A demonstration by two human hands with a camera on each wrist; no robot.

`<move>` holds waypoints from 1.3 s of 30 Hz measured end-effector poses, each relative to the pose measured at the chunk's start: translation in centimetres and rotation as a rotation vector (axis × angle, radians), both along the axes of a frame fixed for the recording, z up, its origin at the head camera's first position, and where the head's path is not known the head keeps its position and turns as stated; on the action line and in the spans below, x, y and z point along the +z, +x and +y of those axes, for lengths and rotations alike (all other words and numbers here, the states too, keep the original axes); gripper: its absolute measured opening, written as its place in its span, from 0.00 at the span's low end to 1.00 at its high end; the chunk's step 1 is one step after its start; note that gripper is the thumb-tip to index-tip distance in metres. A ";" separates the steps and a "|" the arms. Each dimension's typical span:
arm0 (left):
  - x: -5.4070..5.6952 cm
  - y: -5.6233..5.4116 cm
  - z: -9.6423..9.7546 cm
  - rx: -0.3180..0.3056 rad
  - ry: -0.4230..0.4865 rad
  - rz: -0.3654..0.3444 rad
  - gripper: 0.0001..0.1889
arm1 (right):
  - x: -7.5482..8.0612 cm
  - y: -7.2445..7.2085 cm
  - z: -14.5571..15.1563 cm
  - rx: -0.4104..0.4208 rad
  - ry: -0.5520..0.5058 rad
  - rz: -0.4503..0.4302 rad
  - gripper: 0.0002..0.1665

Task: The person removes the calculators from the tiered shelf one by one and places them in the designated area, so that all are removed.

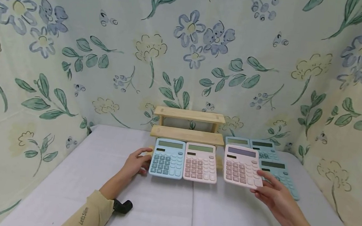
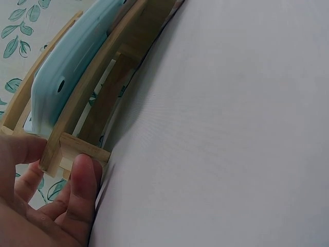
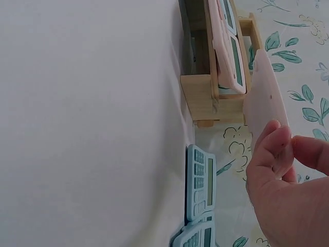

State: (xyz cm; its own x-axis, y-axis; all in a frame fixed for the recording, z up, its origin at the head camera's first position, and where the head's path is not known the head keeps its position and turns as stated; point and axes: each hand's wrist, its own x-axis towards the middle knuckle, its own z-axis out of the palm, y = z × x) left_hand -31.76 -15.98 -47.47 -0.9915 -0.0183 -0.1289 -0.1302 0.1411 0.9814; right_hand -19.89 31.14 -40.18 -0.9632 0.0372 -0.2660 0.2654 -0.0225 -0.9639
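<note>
My right hand [image 1: 275,196] pinches a pink calculator [image 1: 241,165] by its lower right corner, keys facing me. In the right wrist view, that calculator [image 3: 264,92] is held up clear of the white cloth, beside the end of a stepped wooden stand [image 3: 198,95]. At the stand's other end, my left hand [image 2: 56,206] grips the end of the lowest step with thumb and fingers. A light blue calculator [image 1: 167,158] and another pink calculator [image 1: 200,163] lean side by side on the stand's lowest step.
Behind these two, the stand's middle step [image 1: 187,135] and top step [image 1: 190,114] rise. Blue calculators [image 1: 279,175] lie on the white cloth [image 1: 166,208] at the right, partly behind the held one. A flowered curtain [image 1: 123,68] encloses the table's back and sides.
</note>
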 end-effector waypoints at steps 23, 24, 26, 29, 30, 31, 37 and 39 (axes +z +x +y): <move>0.2 0.1 0.1 0.005 -0.006 -0.012 0.19 | -2.6 -0.3 3.0 -0.024 -0.017 -0.084 0.48; 0.1 0.1 0.1 0.005 -0.004 -0.011 0.19 | -2.8 -0.3 3.1 -0.025 -0.015 -0.086 0.48; 0.1 0.1 0.0 0.001 -0.007 0.000 0.19 | -2.9 -0.4 3.3 -0.032 -0.009 -0.092 0.49; 0.0 0.2 0.0 -0.001 0.005 -0.005 0.19 | -3.2 -0.5 3.6 -0.048 -0.011 -0.111 0.51; -0.1 0.2 0.0 -0.005 0.005 -0.006 0.20 | -3.3 -0.6 3.7 -0.055 -0.014 -0.119 0.51; -0.2 0.3 0.1 -0.008 0.008 -0.005 0.20 | -3.3 -0.6 3.8 -0.061 -0.016 -0.127 0.52; -0.2 0.3 0.2 0.004 0.018 -0.003 0.20 | -3.6 -1.0 4.0 -0.074 -0.037 -0.151 0.52; -0.1 0.2 0.1 0.008 0.018 -0.003 0.20 | -3.6 -1.1 4.0 -0.077 -0.048 -0.154 0.53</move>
State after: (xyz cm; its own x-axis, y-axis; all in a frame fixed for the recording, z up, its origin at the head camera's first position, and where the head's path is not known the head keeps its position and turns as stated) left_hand -31.57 -15.83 -47.55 -0.9909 -0.0243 -0.1323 -0.1343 0.1225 0.9833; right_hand -21.00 35.09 -43.79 -0.9056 0.0931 -0.4139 0.4058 -0.0940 -0.9091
